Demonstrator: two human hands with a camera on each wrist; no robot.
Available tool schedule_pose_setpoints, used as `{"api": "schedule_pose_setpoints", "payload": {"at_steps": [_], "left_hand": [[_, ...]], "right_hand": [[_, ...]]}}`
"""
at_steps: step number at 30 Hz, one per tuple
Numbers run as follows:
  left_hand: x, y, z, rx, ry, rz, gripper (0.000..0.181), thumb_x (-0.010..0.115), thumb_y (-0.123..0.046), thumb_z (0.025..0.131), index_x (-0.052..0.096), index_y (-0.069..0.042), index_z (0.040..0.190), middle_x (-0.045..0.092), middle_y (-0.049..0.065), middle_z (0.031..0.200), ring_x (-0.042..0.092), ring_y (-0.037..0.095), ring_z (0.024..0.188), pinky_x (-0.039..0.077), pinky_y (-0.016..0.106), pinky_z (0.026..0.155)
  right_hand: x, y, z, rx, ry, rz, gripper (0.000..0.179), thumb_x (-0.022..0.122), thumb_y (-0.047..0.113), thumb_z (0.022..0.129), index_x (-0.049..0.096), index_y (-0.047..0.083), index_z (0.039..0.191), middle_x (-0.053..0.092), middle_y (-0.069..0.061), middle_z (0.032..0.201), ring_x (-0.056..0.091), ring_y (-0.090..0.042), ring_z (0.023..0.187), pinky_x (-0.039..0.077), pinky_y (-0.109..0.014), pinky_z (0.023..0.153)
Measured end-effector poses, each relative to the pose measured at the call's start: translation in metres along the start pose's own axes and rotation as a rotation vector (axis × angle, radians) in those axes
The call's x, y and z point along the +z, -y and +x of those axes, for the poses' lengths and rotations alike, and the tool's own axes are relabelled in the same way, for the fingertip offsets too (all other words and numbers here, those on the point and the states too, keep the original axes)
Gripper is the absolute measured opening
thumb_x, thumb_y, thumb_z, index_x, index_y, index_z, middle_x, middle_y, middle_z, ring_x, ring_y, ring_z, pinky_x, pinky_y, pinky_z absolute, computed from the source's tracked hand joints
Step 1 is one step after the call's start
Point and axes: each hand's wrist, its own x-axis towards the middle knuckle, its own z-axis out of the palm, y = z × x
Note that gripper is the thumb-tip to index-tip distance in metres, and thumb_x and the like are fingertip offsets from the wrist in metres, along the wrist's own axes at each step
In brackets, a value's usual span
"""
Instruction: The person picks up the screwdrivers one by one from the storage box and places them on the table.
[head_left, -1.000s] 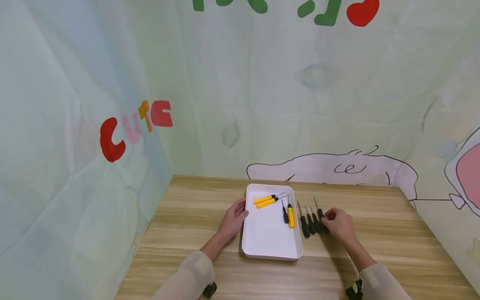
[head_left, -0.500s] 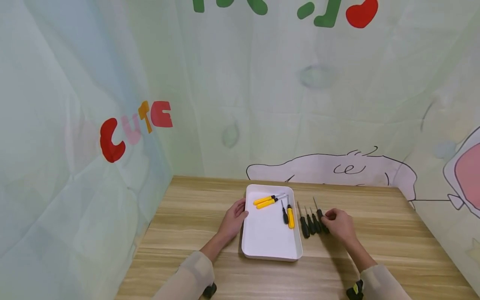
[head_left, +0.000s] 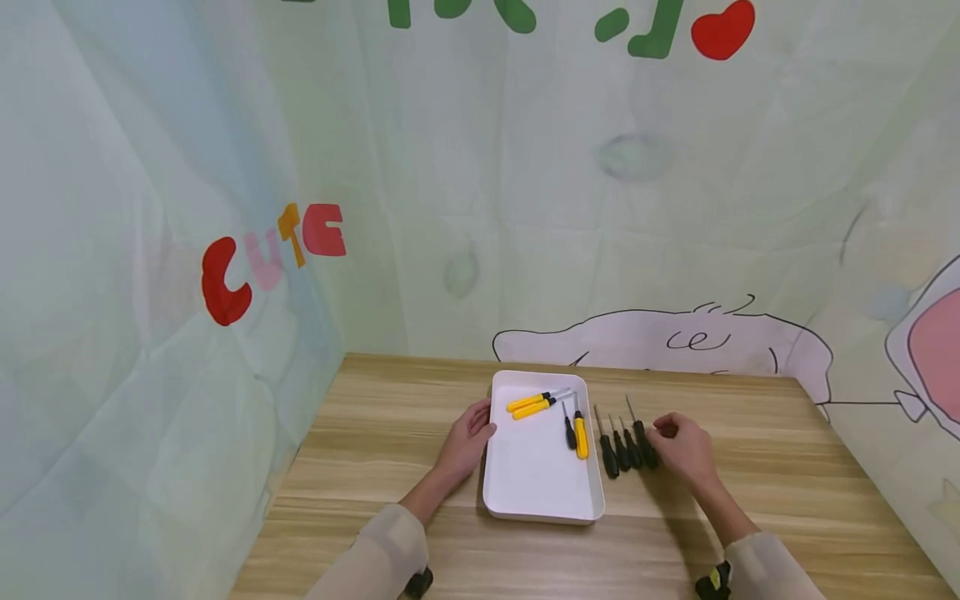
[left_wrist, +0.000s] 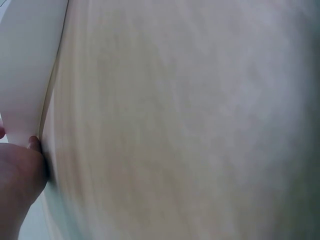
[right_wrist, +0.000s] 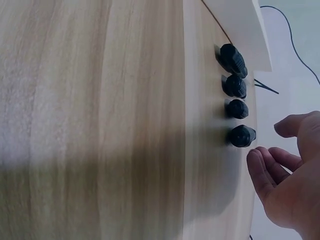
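Observation:
In the head view, a white tray (head_left: pixel 542 479) lies on the table. My left hand (head_left: pixel 463 437) holds its left edge, thumb at the rim and fingers along the outer wall. Inside are several yellow-handled screwdrivers (head_left: pixel 581 437) and a small black-handled screwdriver (head_left: pixel 570 435). Several black-handled screwdrivers (head_left: pixel 609 458) lie side by side just right of the tray, shafts pointing away from me. Beside the handle of the rightmost black screwdriver (head_left: pixel 643 442) is my right hand (head_left: pixel 684 446). In the right wrist view, its loosely bent fingers (right_wrist: pixel 260 172) are apart from that handle and hold nothing.
The wood-grain table (head_left: pixel 375 433) reaches back to a printed fabric wall (head_left: pixel 442 208) with cartoon drawings and coloured letters. Fabric also hangs on the left and right sides.
My right hand has let go of the rightmost black screwdriver's handle and moved slightly right. The left hand, the tray and the tools in it stay as they were.

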Motion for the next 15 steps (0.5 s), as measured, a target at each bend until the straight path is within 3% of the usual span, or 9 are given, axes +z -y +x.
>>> {"api": "schedule_pose_setpoints", "payload": {"at_steps": [15], "left_hand": [[0.0,0.001,0.002,0.005,0.0,0.002,0.05,0.054,-0.002,0.108,0.042,0.008,0.156,0.044,0.03,0.16,0.043,0.042,0.15,0.037,0.051,0.122]], "right_hand": [[0.001,0.019,0.003,-0.035,0.015,0.034,0.026,0.071,0.019,0.098,0.071,-0.003,0.112,0.074,-0.013,0.099,0.068,-0.027,0.091,0.055,-0.035,0.078]]}}
